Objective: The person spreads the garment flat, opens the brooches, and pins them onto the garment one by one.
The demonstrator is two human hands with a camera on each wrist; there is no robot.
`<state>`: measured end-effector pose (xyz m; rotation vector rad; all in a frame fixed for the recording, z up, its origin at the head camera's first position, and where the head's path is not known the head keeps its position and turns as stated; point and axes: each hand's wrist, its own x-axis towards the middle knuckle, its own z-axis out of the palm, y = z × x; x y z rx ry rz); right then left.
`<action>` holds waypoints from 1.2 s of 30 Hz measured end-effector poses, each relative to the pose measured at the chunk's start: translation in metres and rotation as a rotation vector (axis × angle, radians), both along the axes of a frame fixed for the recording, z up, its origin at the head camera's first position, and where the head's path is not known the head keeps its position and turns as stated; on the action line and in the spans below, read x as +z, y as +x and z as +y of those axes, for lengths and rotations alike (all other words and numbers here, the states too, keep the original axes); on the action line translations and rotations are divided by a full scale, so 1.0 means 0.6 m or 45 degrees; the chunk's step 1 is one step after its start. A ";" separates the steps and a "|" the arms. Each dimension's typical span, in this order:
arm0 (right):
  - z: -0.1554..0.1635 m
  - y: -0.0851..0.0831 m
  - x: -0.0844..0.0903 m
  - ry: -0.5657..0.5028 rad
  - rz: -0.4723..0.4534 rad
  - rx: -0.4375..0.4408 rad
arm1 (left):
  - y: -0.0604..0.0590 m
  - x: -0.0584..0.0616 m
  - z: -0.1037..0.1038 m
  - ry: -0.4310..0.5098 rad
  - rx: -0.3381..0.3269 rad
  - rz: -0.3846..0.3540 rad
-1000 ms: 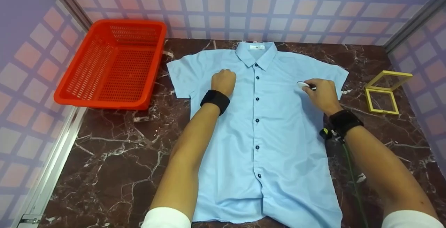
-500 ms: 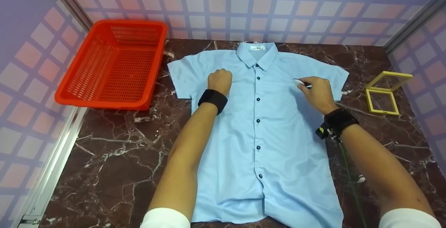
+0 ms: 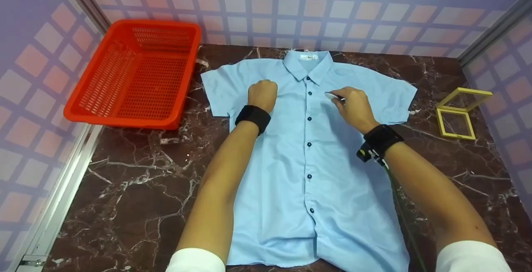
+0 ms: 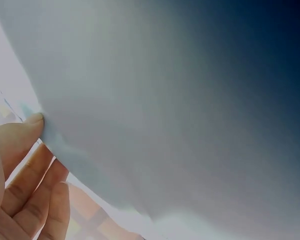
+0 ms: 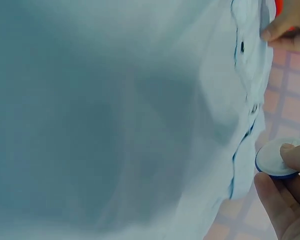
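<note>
A light blue short-sleeved shirt (image 3: 282, 172) lies front up, its collar away from me and dark buttons down the middle. On its left chest is my left hand (image 3: 262, 93), fingers curled; in the left wrist view its thumb (image 4: 30, 125) and fingers pinch the cloth. My right hand (image 3: 355, 107) is over the right chest, near the button row. Between thumb and fingers it pinches a small round white disc with a blue rim (image 5: 277, 157), seen also as a white disc (image 3: 331, 95) in the head view. The disc's exact kind is unclear.
A red plastic basket (image 3: 183, 93) stands at the back left on the dark marble table (image 3: 124, 197). At the right is a yellow hinged frame (image 3: 457, 135), propped open. Tile-patterned walls enclose the table at the back and sides. A green cable (image 3: 401, 205) trails from my right wrist.
My right hand has moved left across the shirt toward the buttons, carrying the white disc. My left hand has shifted slightly left and stays on the left chest.
</note>
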<state>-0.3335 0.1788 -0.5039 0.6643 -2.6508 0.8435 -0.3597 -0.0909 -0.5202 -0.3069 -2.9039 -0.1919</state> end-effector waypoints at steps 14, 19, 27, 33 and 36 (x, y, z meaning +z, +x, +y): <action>-0.090 -0.008 0.001 -0.027 -0.037 -0.006 | -0.001 0.002 -0.005 0.005 -0.113 0.082; -0.115 -0.016 -0.002 -0.033 -0.059 -0.005 | 0.000 0.003 -0.009 -0.026 -0.131 0.123; -0.149 -0.026 -0.004 -0.011 -0.069 -0.055 | 0.003 0.002 -0.020 -0.049 -0.104 0.139; -0.170 -0.031 -0.007 -0.026 -0.047 -0.065 | 0.003 -0.002 -0.024 -0.129 -0.099 0.185; -0.179 -0.034 -0.009 -0.025 -0.073 -0.061 | 0.004 -0.002 -0.024 -0.122 -0.085 0.160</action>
